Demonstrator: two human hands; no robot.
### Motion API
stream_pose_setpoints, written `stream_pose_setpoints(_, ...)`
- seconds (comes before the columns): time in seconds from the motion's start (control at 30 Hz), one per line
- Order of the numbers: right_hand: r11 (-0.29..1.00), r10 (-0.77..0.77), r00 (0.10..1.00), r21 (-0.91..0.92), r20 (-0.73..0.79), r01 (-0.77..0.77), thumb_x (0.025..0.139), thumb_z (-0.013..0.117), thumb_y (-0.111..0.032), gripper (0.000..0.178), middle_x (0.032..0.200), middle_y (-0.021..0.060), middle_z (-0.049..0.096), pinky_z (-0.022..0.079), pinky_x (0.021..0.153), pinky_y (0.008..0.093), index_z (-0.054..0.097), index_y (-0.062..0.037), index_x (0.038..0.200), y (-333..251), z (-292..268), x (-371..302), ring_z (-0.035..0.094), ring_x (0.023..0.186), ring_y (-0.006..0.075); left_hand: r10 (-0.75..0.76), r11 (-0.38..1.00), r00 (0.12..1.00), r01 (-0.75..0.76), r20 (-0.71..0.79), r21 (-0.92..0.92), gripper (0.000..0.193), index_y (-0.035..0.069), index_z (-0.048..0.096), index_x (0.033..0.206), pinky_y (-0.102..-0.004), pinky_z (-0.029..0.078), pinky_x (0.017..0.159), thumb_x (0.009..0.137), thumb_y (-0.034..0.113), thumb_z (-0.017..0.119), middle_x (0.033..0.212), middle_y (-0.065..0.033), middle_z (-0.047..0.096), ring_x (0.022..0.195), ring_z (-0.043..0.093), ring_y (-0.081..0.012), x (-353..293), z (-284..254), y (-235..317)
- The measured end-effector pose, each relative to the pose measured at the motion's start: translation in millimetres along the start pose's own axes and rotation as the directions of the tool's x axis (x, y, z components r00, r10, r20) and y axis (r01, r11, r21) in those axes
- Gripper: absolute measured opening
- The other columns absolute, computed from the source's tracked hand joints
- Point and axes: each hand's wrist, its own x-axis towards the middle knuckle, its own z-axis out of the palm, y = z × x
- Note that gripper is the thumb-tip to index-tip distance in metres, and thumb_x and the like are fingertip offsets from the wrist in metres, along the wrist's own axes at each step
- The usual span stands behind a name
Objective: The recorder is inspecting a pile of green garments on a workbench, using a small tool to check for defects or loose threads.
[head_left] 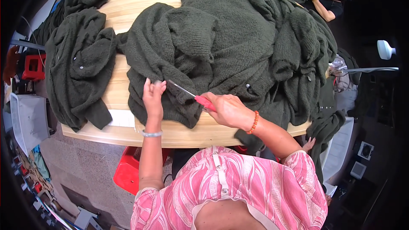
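My right hand [228, 108] is wrapped round the red handle of a slim tool [187, 93] with a thin metal shaft, whose tip points up and left toward my left hand. Its exact kind I cannot make out. My left hand [152, 100] is over the front of a dark green knitted sweater [170, 66], thumb and fingers closed together; a small greyish blur shows at the fingertips. The sweater lies bunched on the wooden table [183, 137]. Beside it, a larger dark green knit garment [238, 30] with a shiny button [247, 86] is spread out.
Another dark green buttoned sweater [81, 66] lies at the left, next to a white sheet [122, 118]. More knitwear piles up at the right. A red stool [126, 172] stands under the near edge. Across the table at far right, a person in black [330, 2] handles garments.
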Motion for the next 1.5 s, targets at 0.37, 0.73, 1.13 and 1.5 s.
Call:
stream_pose_setpoints(0.37,0.992,0.054,0.988,-0.121,0.142,-0.037,0.09,0.062,-0.024,0.028,0.07,0.0236,0.065,0.052,0.063,0.0515,0.056,0.0009,0.103,21.4,13.6,-68.5,0.067,0.07,0.0417,0.217,0.075,0.794,-0.594,0.568,0.801,0.082,0.009,0.046,0.138,-0.0482,0.033,0.108,0.064,0.012,0.082,0.138,-0.0182,0.046,0.133,0.038,-0.0386,-42.2,5.0,-69.7)
stream_pose_setpoints(0.73,0.995,0.045,0.998,-0.088,0.041,-0.042,0.093,0.058,-0.023,0.027,0.071,0.0219,0.066,0.051,0.062,0.0512,0.053,-0.0004,0.105,42.1,28.8,-91.3,0.066,0.07,0.0416,0.484,0.265,0.725,-0.655,0.49,0.708,0.04,0.006,0.061,0.103,-0.0458,0.041,0.097,0.064,-0.004,0.068,0.111,-0.0133,0.058,0.108,0.054,-0.0354,-35.5,-18.4,-59.7)
stream_pose_setpoints(1.13,0.994,0.047,0.983,-0.104,0.175,-0.029,0.083,0.058,-0.01,0.018,0.083,0.0221,0.07,0.054,0.071,0.0479,0.062,0.001,0.097,50.0,66.6,-86.1,0.07,0.082,0.0381,0.164,0.799,0.985,-0.158,0.043,0.58,0.04,-0.006,0.063,0.119,-0.0332,0.048,0.095,0.084,0.01,0.075,0.114,-0.0152,0.068,0.104,0.065,-0.0232,-37.7,-62.7,3.6)
stream_pose_setpoints(1.5,0.792,-0.587,0.434,-0.375,-0.683,0.481,0.078,0.065,-0.019,0.029,0.109,0.0126,0.071,0.057,0.08,0.0408,0.074,-0.0155,0.105,66.7,90.8,-33.6,0.069,0.099,0.0298,0.132,0.942,0.934,-0.222,0.331,0.253,0.055,-0.003,0.054,0.132,-0.0371,0.047,0.102,0.082,0.004,0.075,0.13,-0.0123,0.06,0.115,0.059,-0.0226,-164.3,63.3,136.5)
